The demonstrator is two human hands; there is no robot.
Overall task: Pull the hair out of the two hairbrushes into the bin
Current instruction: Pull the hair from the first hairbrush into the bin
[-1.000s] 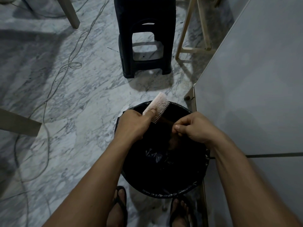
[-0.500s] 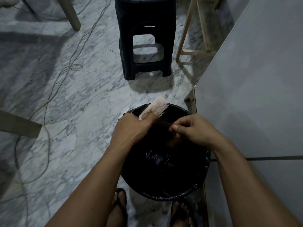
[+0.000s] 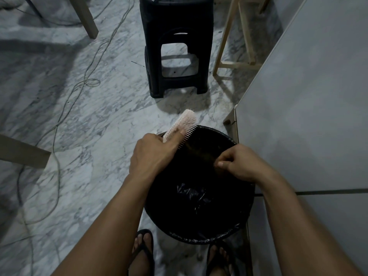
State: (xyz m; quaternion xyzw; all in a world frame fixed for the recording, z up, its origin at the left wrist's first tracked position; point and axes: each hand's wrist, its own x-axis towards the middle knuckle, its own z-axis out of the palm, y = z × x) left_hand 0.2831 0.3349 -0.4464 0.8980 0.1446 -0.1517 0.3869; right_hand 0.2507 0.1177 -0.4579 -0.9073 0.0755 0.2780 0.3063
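My left hand [image 3: 153,154] grips a pale pink hairbrush [image 3: 184,124] by its handle, holding it tilted over the far rim of the bin [image 3: 229,234], bristles facing right. A dark strand of hair [image 3: 201,154] stretches from the bristles down to my right hand [image 3: 239,166], whose fingertips pinch it above the bin's opening. The bin is round, lined with a black bag, and stands on the floor between my feet and a grey table. No second hairbrush is in view.
A black plastic stool [image 3: 175,46] stands on the marble floor beyond the bin. A grey table top [image 3: 310,96] runs along the right. Wooden legs [image 3: 227,36] stand behind it. Loose cables [image 3: 79,86] trail across the floor at left. My sandalled feet [image 3: 142,253] are below.
My right hand has drawn away to the right and down from the brush, stretching the hair strand out. The left hand has kept the brush over the bin's far rim.
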